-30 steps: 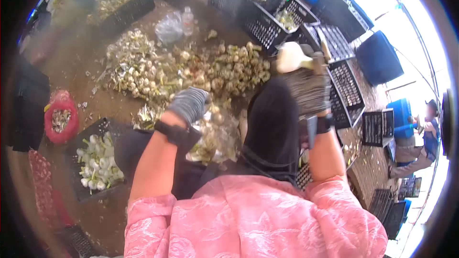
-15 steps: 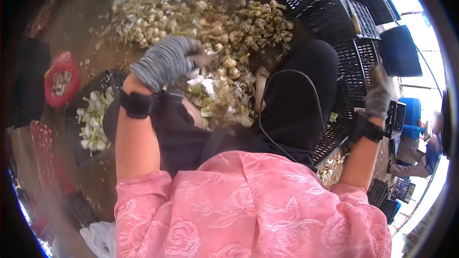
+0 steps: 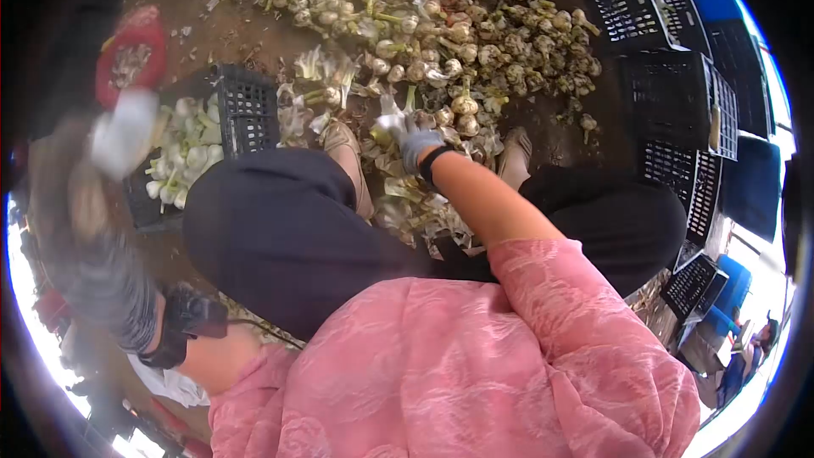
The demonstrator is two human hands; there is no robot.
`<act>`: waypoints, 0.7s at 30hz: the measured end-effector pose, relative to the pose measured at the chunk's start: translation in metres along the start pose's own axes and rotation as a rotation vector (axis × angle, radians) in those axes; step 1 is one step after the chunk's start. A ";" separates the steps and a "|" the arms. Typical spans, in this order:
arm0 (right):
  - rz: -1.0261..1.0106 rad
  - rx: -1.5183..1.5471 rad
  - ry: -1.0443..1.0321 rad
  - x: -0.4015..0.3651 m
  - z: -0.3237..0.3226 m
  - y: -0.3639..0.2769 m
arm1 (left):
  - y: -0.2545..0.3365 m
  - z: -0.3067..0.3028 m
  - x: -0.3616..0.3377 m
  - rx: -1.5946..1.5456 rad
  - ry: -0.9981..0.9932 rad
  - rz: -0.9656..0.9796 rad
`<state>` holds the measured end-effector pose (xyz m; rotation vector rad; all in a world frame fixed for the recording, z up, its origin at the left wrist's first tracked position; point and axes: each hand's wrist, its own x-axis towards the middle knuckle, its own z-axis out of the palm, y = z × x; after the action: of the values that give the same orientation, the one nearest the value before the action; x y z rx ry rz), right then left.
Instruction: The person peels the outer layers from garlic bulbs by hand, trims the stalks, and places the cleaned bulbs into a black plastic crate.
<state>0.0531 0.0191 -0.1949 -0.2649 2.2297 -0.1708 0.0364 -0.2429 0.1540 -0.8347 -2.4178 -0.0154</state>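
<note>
My right hand (image 3: pixel 415 146), in a grey glove, reaches down between my feet to the near edge of the garlic pile (image 3: pixel 483 47). Its fingers are closed round a whitish garlic bulb (image 3: pixel 392 117), partly blurred. My left hand (image 3: pixel 85 203), in a grey striped glove, is raised at the left, close to the camera and smeared by motion. At its fingertips is a blurred white thing (image 3: pixel 125 134), which it seems to hold; its kind cannot be made out. Beyond that hand, a black crate (image 3: pixel 248 110) holds cleaned white bulbs (image 3: pixel 191 153) with pale green stems.
A red net sack (image 3: pixel 151 34) stands open at the left with small pieces inside. Black crates (image 3: pixel 670 97) are stacked along the right, with blue containers (image 3: pixel 750 187) behind. Loose peelings (image 3: pixel 415 212) lie between my feet. Another person (image 3: pixel 750 356) is at the far right.
My left hand has swung from above the pile to the far left. My right hand has moved from the right-hand crates to the pile. The view has shifted.
</note>
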 end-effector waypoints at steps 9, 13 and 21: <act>-0.342 0.051 -0.545 0.002 0.133 0.008 | 0.032 0.043 -0.161 -0.764 -0.018 -1.325; -0.272 0.272 -0.249 0.045 0.235 -0.009 | 0.078 0.087 -0.177 -0.910 -0.235 -1.366; 0.798 0.387 0.216 -0.024 0.029 0.088 | 0.115 0.253 -0.150 -1.176 -0.622 -1.196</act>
<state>0.0792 0.1092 -0.2133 0.8759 2.2789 -0.1919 0.0671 -0.1862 -0.1551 0.4710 -2.9778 -1.9730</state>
